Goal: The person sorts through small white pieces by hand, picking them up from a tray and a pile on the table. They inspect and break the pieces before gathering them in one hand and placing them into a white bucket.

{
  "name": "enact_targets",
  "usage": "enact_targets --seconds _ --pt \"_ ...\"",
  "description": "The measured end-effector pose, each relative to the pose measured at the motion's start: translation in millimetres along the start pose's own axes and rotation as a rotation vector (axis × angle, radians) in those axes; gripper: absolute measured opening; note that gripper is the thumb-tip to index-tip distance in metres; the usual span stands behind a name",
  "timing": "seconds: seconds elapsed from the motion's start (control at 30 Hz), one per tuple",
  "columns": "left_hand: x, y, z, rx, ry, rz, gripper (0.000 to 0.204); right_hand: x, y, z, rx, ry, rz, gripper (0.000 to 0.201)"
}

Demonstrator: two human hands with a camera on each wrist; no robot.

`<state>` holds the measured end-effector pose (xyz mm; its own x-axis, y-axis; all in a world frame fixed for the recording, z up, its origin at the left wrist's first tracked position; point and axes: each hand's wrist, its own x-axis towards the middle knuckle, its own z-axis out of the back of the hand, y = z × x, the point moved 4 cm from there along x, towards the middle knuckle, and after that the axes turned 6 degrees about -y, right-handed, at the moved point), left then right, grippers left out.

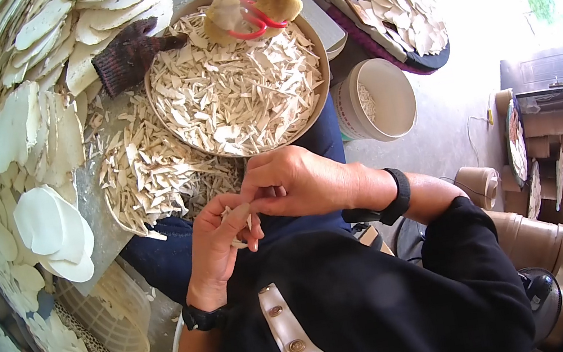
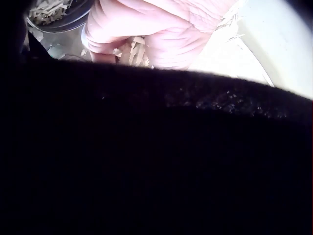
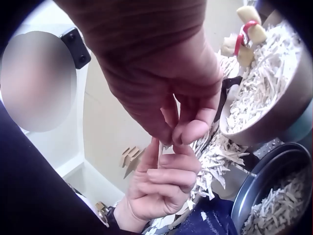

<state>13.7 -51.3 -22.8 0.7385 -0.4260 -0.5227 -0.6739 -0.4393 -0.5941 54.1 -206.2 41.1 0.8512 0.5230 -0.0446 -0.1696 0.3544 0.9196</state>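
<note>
In front of my chest both hands meet at the fingertips. My left hand [image 1: 220, 240], palm up, holds several pale slivers [image 2: 138, 51] in its curled fingers. From above, my right hand [image 1: 297, 181] pinches with thumb and finger at a small pale sliver [image 3: 167, 145], mostly hidden by the fingertips. Just beyond the hands sits a round basin [image 1: 314, 40] heaped with pale, dry slivers [image 1: 232, 88]. A loose pile of slivers [image 1: 148, 163] lies left of it, close to the left hand.
A red-handled tool [image 1: 255, 23] with yellow foam pads lies on the basin's slivers. A dark knitted glove [image 1: 125, 57] lies beside the basin. Stacks of large pale slices [image 1: 35, 133] fill the left side. A white bucket [image 1: 393, 97] stands right of the basin, brown drums [image 1: 530, 233] farther right.
</note>
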Motion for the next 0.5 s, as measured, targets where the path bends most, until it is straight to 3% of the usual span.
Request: enact_targets --seconds 0.13,0.23,0.33,0.4,0.5 --pt "-4 -1 2 0.057 0.018 0.057 0.011 -1 0 0 -0.071 -0.080 0.078 0.013" --pt "-7 0 2 0.000 0.103 0.060 0.010 -2 0 -1 0.056 -0.021 0.026 0.010" --pt "-9 -2 -1 -0.087 0.182 0.083 0.010 -1 -3 1 0.223 0.024 -0.154 0.010" --pt "-7 -1 -2 -0.109 0.191 0.067 0.010 16 -9 23 -0.116 -0.074 0.080 0.011" --pt "-4 0 -2 -0.044 0.115 0.074 0.015 51 -32 60 -0.485 -0.262 0.081 0.013"
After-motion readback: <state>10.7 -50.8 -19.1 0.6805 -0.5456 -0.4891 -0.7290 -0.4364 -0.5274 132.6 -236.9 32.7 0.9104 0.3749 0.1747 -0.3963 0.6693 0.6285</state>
